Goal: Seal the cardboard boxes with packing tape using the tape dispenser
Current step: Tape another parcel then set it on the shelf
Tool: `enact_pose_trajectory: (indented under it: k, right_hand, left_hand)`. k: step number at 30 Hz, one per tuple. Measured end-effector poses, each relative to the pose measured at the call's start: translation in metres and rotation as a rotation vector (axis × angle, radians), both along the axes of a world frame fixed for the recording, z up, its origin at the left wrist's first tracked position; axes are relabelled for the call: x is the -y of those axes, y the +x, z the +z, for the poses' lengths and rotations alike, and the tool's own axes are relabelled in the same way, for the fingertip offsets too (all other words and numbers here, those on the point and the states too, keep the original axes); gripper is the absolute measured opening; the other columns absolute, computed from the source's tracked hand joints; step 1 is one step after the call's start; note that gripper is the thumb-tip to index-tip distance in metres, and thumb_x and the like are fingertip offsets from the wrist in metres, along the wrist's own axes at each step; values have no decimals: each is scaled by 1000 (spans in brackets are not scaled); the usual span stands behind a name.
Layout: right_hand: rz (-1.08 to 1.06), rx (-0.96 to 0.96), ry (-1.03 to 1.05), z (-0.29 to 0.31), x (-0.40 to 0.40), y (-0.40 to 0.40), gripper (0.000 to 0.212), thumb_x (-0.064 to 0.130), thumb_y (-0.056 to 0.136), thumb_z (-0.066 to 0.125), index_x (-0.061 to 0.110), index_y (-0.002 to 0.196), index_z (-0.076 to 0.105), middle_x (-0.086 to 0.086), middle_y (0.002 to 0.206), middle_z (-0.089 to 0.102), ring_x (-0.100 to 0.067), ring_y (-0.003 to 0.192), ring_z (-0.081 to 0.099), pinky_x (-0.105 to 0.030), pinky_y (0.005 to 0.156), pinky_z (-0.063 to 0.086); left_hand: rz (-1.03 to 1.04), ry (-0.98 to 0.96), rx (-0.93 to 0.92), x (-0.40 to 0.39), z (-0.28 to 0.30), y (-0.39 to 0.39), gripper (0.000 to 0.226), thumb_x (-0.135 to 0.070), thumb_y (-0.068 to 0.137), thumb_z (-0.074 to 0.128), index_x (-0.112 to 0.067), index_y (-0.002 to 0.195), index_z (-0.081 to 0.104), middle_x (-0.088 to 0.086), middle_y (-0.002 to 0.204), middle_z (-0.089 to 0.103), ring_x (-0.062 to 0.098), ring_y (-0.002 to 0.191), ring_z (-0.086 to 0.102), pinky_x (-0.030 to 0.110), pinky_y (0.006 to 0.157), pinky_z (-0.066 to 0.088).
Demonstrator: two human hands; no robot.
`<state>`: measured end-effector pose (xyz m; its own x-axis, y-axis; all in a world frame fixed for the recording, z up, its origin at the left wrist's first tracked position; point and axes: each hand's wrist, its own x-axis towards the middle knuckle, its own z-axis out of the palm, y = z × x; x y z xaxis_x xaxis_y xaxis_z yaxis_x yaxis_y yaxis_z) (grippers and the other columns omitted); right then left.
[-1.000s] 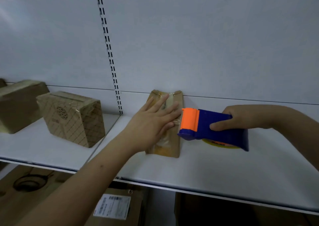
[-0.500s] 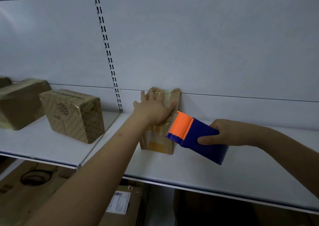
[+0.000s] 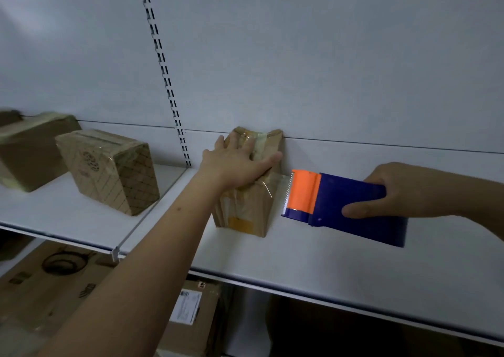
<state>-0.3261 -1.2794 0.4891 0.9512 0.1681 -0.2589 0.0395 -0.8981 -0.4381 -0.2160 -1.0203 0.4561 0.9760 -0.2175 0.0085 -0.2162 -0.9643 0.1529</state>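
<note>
A small brown cardboard box (image 3: 249, 212) wrapped in clear tape stands on the white shelf (image 3: 313, 255) against the back wall. My left hand (image 3: 240, 163) lies flat on its top, fingers spread and pressing down. My right hand (image 3: 403, 190) grips a blue tape dispenser (image 3: 351, 209) with an orange front and a toothed blade. The dispenser's orange end sits just right of the box, a small gap away. A thin strip of clear tape seems to run from the box's right side toward the blade.
Two more taped cardboard boxes (image 3: 109, 171) (image 3: 30, 149) sit on the shelf to the left, past a slotted upright (image 3: 166, 83). Below the shelf lie larger cartons, one with a white shipping label (image 3: 188, 306). Bare shelf stretches to the right.
The dispenser has pulled away from the box to the right and levelled out. My left hand stays on the box top, its fingers spread further toward the right edge.
</note>
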Motion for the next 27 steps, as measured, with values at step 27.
enact_pose_trajectory:
  k: [27]
  right_hand:
    - [-483, 472, -306, -10, -3, -7, 71, 78, 75, 47, 10, 57, 52, -6, 53, 54, -19, 51, 55, -28, 49, 33]
  left_hand:
    - [43, -459, 38, -30, 4, 24, 49, -47, 105, 27, -18, 127, 60, 14, 130, 61, 32, 117, 54, 38, 92, 39]
